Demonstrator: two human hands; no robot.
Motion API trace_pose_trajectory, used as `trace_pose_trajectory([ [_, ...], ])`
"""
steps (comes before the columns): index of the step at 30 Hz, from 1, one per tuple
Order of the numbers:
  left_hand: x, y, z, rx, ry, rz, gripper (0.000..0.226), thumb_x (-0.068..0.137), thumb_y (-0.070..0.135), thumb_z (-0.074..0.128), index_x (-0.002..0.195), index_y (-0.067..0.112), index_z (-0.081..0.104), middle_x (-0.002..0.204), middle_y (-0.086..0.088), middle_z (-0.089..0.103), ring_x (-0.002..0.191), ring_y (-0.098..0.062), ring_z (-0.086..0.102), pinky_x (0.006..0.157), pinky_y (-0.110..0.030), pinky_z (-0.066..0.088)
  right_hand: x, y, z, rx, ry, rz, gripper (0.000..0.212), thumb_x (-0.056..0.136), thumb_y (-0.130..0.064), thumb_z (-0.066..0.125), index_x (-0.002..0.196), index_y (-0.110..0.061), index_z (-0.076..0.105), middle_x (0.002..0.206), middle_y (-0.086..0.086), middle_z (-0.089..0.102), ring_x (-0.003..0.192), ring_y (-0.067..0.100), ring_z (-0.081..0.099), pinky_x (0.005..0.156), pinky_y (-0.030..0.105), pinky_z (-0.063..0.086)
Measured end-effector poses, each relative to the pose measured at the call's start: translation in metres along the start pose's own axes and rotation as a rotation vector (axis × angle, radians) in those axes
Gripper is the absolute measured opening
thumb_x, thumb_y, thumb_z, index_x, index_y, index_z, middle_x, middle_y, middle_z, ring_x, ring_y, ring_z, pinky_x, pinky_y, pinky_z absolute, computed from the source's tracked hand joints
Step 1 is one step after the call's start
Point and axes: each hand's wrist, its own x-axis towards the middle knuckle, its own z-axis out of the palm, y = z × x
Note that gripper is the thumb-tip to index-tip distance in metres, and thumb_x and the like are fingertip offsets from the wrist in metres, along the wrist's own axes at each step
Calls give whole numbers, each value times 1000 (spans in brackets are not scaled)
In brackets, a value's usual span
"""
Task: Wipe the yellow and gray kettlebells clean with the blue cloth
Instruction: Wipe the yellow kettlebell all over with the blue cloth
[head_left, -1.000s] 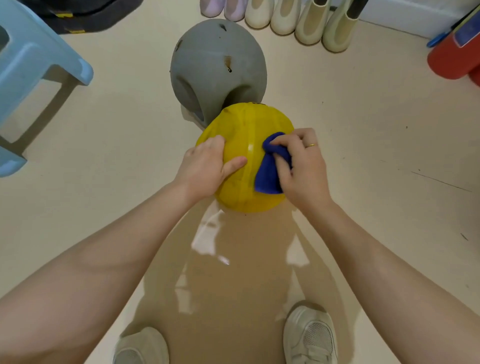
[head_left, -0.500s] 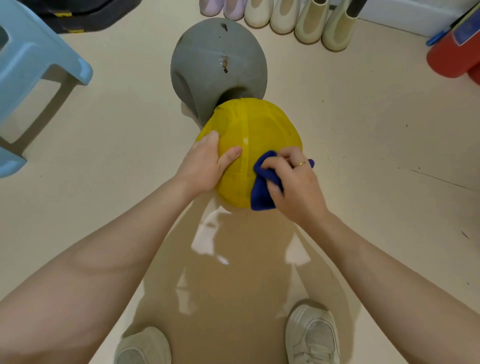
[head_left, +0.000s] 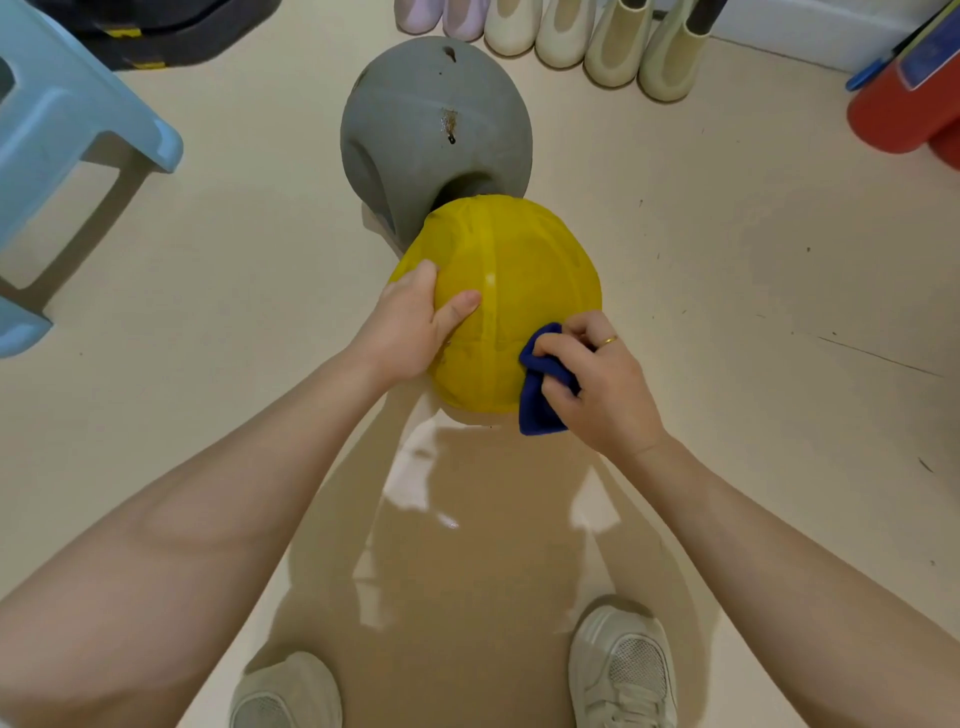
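The yellow kettlebell (head_left: 509, 280) lies on the floor in the middle of the head view, its round body toward me. Behind it, touching or nearly so, is the larger gray kettlebell (head_left: 431, 119), which has brown stains on its top. My left hand (head_left: 410, 322) rests on the yellow one's left side, thumb spread across its surface. My right hand (head_left: 597, 384) grips the bunched blue cloth (head_left: 540, 395) and presses it against the yellow kettlebell's lower right side.
A light blue plastic stool (head_left: 67, 140) stands at the left. Several pale rubber boots (head_left: 587, 31) line the back wall. A red object (head_left: 904, 104) sits at the right edge. My two shoes (head_left: 623, 670) are on the floor below.
My right hand has slid the blue cloth down and to the right across the yellow kettlebell, from its upper front to its lower right edge. The left hand stays on the left side.
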Motion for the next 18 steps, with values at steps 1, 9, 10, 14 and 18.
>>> trace_pose_trajectory([
  [1,-1,-1,-1,-15,-4,-4,49,91,51,43,106,4,45,107,-14,54,99,-30,51,83,-47,46,-1,1,1,58,29,54,22,75,-4,56,94,-7,65,99,10,50,88,11,49,76,17,39],
  [9,-6,-3,-3,-37,-11,-38,43,93,45,42,111,6,42,100,-9,51,89,-23,49,65,-31,37,1,-2,4,247,191,323,21,79,-2,53,95,-9,64,101,2,45,86,-11,43,79,0,29],
  [10,-7,-4,-5,-45,-16,-35,43,93,44,42,112,6,42,99,-8,51,87,-21,49,61,-27,38,3,-11,7,215,151,206,20,77,-5,54,94,-8,65,100,2,45,85,-5,42,78,4,30],
  [14,-13,-7,-10,-61,-11,-41,26,95,37,42,105,13,37,82,8,46,72,-3,45,53,-7,36,15,-25,16,213,101,57,21,77,-13,53,93,-10,66,98,4,51,86,7,48,76,9,34],
  [18,-16,-6,-9,-77,-8,-69,27,95,39,42,105,15,37,84,4,48,74,-11,46,55,-13,34,29,-13,3,455,223,381,20,85,-16,50,98,-30,56,100,-5,58,88,-1,52,84,18,40],
])
